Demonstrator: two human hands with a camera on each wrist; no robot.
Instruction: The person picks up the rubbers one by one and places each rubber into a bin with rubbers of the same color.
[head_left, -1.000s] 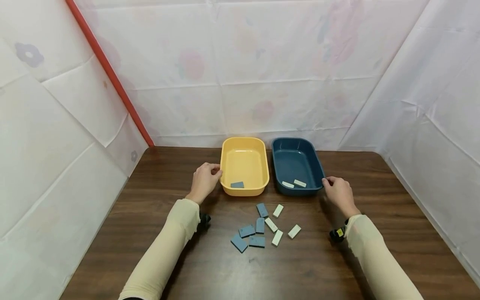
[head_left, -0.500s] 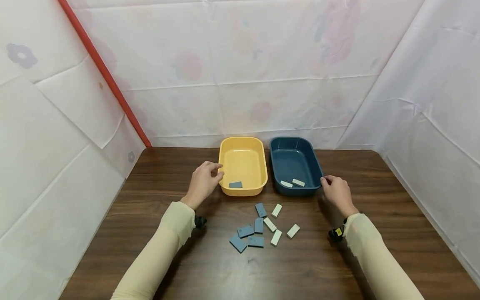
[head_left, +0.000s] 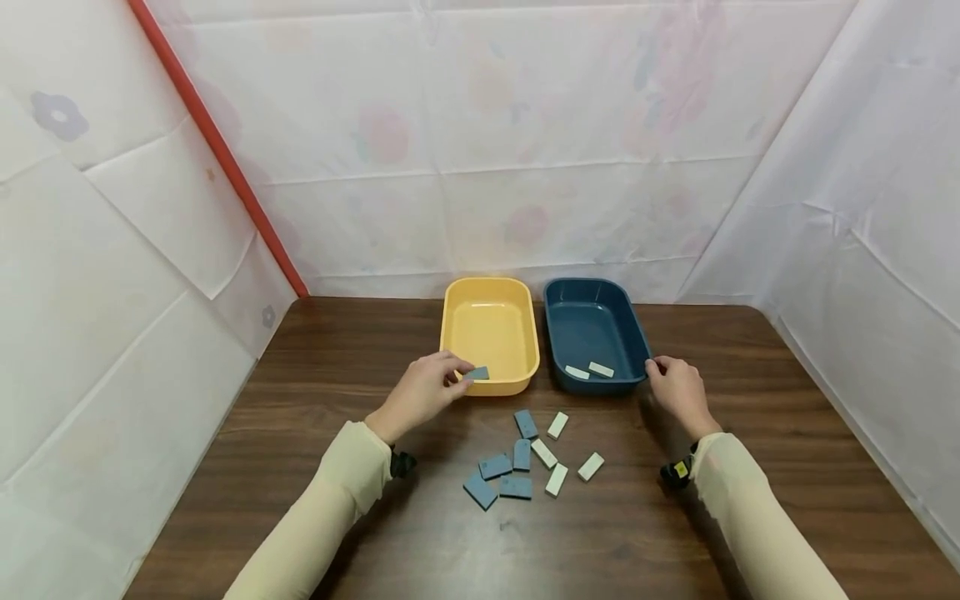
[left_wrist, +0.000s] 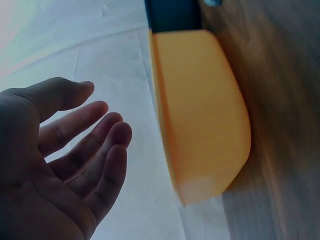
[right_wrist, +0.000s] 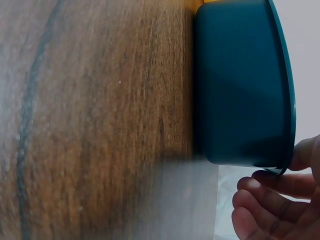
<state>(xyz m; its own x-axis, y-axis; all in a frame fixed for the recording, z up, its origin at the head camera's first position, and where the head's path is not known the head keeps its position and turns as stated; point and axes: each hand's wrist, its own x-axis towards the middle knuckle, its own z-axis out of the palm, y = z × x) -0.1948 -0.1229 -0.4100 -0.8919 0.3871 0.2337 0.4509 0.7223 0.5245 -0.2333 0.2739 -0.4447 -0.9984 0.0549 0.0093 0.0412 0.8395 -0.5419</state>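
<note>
My left hand [head_left: 423, 392] hovers at the near left corner of the yellow tray [head_left: 489, 389]. In the left wrist view its fingers are loosely bent, with nothing between them, apart from the tray wall. One blue-grey tile [head_left: 478, 373] lies in the yellow tray, right by the fingertips in the head view. My right hand [head_left: 677, 392] pinches the rim of the dark blue tray [right_wrist: 245, 90] at its near right corner, thumb on one side and fingers on the other. Inside that tray lie two white blocks [head_left: 601, 369].
In front of the trays several blue-grey tiles [head_left: 495, 466] and several white blocks [head_left: 591, 467] lie loose on the brown wooden table [head_left: 360, 333]. White patterned sheets [head_left: 480, 167] stand around it, with a red strip [head_left: 217, 146] at the left back corner.
My left hand has moved from the yellow tray's left side toward me and to the right, to its near corner. The right hand stays on the blue tray's rim.
</note>
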